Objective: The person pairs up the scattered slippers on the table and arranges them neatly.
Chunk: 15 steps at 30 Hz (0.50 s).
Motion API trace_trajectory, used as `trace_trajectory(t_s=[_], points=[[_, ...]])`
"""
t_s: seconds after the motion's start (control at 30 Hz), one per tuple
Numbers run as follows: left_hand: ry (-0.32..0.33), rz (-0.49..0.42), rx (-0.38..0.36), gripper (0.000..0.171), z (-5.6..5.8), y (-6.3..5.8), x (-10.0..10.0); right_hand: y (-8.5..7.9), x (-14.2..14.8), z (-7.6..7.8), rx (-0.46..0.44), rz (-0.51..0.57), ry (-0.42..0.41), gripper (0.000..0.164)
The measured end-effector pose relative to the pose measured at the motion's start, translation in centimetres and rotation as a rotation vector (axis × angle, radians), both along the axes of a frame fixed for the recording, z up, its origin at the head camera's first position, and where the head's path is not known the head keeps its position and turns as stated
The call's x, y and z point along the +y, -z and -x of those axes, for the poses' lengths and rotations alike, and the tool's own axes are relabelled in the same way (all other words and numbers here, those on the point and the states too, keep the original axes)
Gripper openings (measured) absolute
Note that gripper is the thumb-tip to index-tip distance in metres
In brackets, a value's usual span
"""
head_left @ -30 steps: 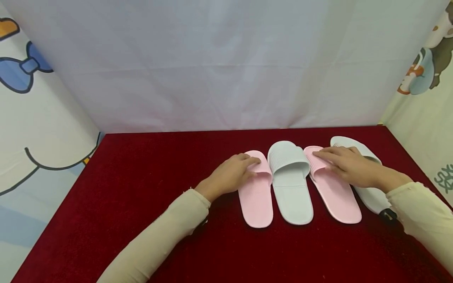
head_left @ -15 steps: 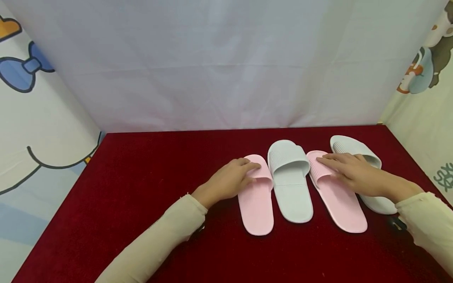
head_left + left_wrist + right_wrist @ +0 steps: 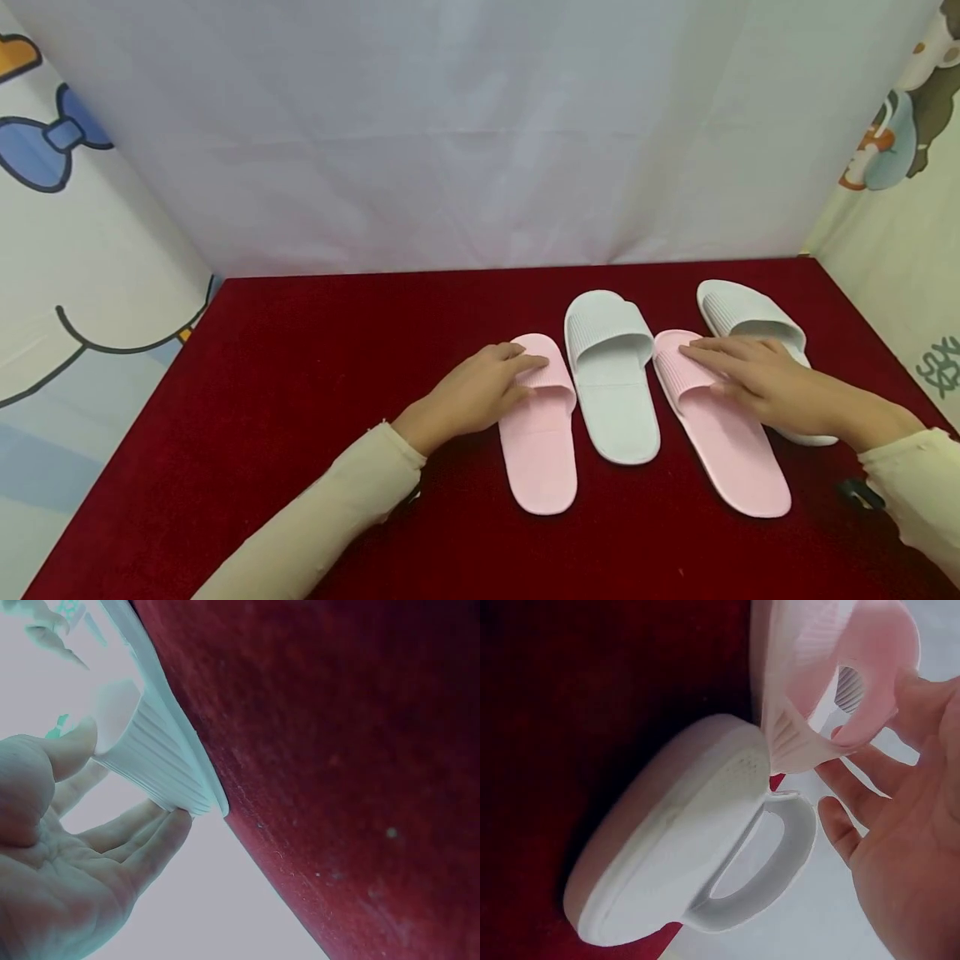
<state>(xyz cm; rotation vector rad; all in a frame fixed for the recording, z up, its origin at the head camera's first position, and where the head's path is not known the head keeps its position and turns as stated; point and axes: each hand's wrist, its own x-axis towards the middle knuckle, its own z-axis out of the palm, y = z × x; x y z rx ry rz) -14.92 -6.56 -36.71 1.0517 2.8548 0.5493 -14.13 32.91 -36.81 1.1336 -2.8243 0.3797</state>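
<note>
Four slip-on sandals lie in a row at the right of the red cloth, pink and white alternating. On the leftmost pink slipper (image 3: 543, 462), my left hand (image 3: 468, 396) holds the ribbed strap, thumb at its rear edge and fingertips at its front, as the left wrist view shows. My right hand (image 3: 780, 385) holds the strap of the other pink slipper (image 3: 738, 458), thumb at the strap's opening and fingers across it. Between the pink pair lies a white slipper (image 3: 618, 417). Beyond my right hand is the second white slipper (image 3: 750, 310), partly hidden by that hand.
Red cloth (image 3: 337, 375) covers the table. A white curtain (image 3: 450, 167) stands along the back edge, and printed cartoon cloths hang at the left (image 3: 97, 250) and right sides. A small black object (image 3: 861, 493) shows by the right sleeve.
Both pink slippers have slid toward me under my hands, the right one also slightly rightward. Their toes now sit behind those of the white slippers, which have stayed in place.
</note>
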Motion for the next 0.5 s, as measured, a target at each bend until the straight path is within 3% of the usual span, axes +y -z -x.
trace_trajectory(t_s=[0.5], points=[[0.002, 0.030, -0.033, 0.040, -1.9, -0.1, -0.9, 0.3, 0.9, -1.6, 0.007, -0.010, 0.033, 0.063]])
